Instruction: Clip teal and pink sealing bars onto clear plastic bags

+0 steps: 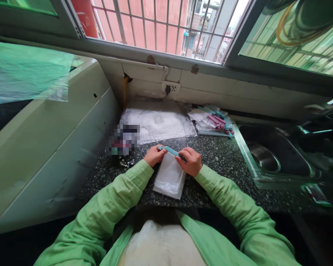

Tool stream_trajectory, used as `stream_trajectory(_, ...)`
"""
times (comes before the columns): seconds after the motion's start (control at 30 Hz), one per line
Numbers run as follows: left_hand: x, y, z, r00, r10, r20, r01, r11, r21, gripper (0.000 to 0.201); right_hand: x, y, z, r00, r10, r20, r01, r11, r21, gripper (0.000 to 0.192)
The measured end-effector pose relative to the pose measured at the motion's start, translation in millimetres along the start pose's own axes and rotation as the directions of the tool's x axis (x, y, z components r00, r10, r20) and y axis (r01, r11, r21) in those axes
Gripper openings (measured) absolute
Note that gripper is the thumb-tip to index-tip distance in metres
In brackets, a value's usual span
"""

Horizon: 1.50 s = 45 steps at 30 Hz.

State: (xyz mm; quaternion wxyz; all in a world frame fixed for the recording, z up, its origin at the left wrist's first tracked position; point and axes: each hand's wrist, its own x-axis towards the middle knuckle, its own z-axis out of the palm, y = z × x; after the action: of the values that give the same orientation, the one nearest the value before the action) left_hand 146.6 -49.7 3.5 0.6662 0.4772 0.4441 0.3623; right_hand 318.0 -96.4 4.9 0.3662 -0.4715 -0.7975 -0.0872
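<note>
1. A clear bag (170,178) lies on the dark counter (216,155), a blue clip (172,150) across its top edge
2. Left hand (154,155) pinches the clip's left end, fingers curled
3. Right hand (191,161) grips its right end
4. More bags (158,123) and clips (218,120) lie behind; sink (269,155) at right

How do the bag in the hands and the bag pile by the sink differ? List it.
The bag lies alone between left hand and right hand; the pile sits untouched near the sink. The bag carries one blue clip; the pile shows several, blue and pink. Both are clear plastic on the counter.
</note>
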Motion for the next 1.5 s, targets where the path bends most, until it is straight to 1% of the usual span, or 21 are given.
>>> stream_trajectory(0.07,-0.9,0.9,0.1,1.000,0.004,-0.012,-0.003,0.999,0.049,0.032,0.4,0.0,-0.2,1.000,0.004,-0.006,-0.004,1.000,0.007,0.019)
stream_trajectory(0.17,-1.1,1.6,0.2,1.000,0.000,-0.024,0.001,0.998,0.061,0.029,1.5,-0.2,-1.3,1.000,0.009,-0.020,-0.009,1.000,0.011,0.019)
stream_trajectory(0.4,0.2,1.3,-1.4,0.999,0.021,-0.027,-0.020,1.000,0.009,0.033,5.3,1.1,-7.6,0.997,-0.020,-0.074,0.024,0.998,0.051,0.017)
stream_trajectory(0.57,0.1,1.8,-2.6,0.998,0.052,-0.038,-0.051,0.999,0.008,0.035,6.6,2.2,-12.7,0.997,0.006,-0.074,0.001,0.996,0.090,0.016)
stream_trajectory(0.9,0.5,3.2,-6.6,0.995,0.033,-0.090,-0.038,0.998,-0.049,0.038,7.3,9.9,-19.9,0.985,0.015,-0.174,0.015,0.985,0.169,0.006)
stream_trajectory(1.03,0.9,4.4,-7.3,0.993,0.040,-0.108,-0.047,0.997,-0.062,0.036,7.8,12.6,-22.3,0.979,0.008,-0.205,0.034,0.979,0.201,0.005)
stream_trajectory(1.33,-0.9,9.8,-8.3,0.989,0.032,-0.146,-0.054,0.987,-0.149,0.032,9.4,15.5,-34.3,0.972,0.079,-0.223,-0.019,0.965,0.261,0.002)
stream_trajectory(1.5,-0.6,10.6,-8.7,0.986,0.011,-0.167,-0.043,0.980,-0.193,0.033,8.8,17.9,-41.2,0.967,0.091,-0.237,-0.025,0.964,0.266,0.003)
